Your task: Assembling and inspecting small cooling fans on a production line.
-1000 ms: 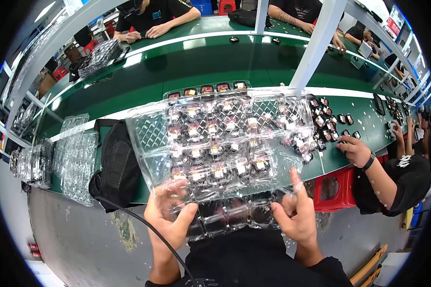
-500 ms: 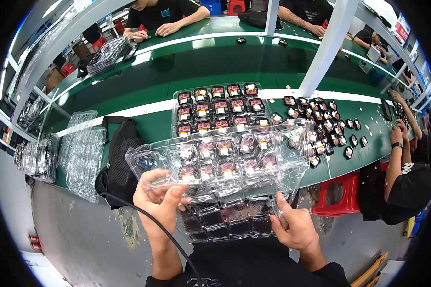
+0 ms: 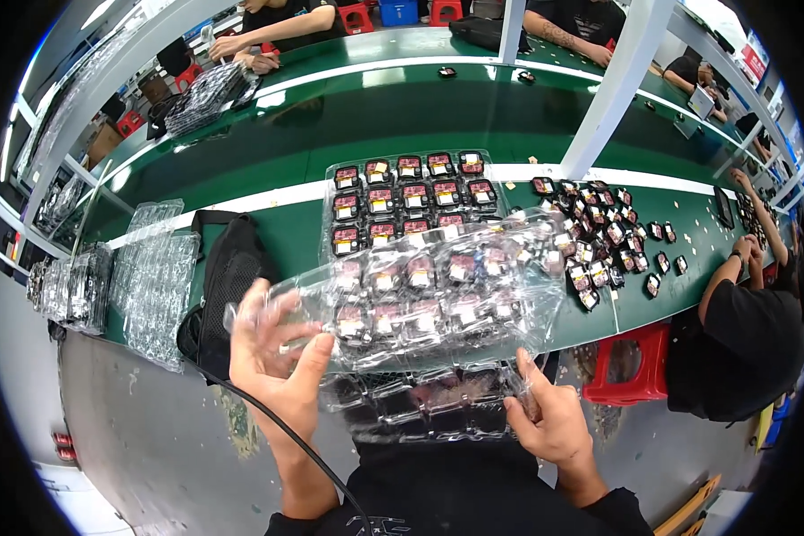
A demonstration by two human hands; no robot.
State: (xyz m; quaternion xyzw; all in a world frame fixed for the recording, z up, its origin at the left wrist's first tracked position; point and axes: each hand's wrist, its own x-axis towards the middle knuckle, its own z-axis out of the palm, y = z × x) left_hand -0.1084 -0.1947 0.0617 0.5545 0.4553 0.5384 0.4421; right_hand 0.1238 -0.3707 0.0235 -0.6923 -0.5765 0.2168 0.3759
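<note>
A clear plastic blister tray [image 3: 438, 344] is held up in front of me, tilted and partly blurred. Its lower section [image 3: 420, 402] hangs towards my body; whether this is a second tray I cannot tell. My right hand [image 3: 552, 420] pinches the lower right corner between thumb and fingers. At the left end, my left hand [image 3: 281, 357] has its fingers spread, the fingertips partly behind the plastic. Beyond lies a filled tray [image 3: 330, 183] on the green table, with small black packs [image 3: 414, 196] with pink and white labels in rows; the raised plastic covers its near rows.
Loose black packs [image 3: 612, 234] lie heaped to the right. A black bag [image 3: 237, 268], clear trays [image 3: 156, 286] and a tray stack [image 3: 76, 286] stand left. A white post [image 3: 612, 89] rises beyond the heap. A red stool [image 3: 630, 366] and co-worker [image 3: 741, 348] are at right.
My left hand has loosened and spread its fingers, moving slightly left and up. The plastic has shifted and blurred, while my right hand keeps its pinch. Across the table, a co-worker's hands have moved left.
</note>
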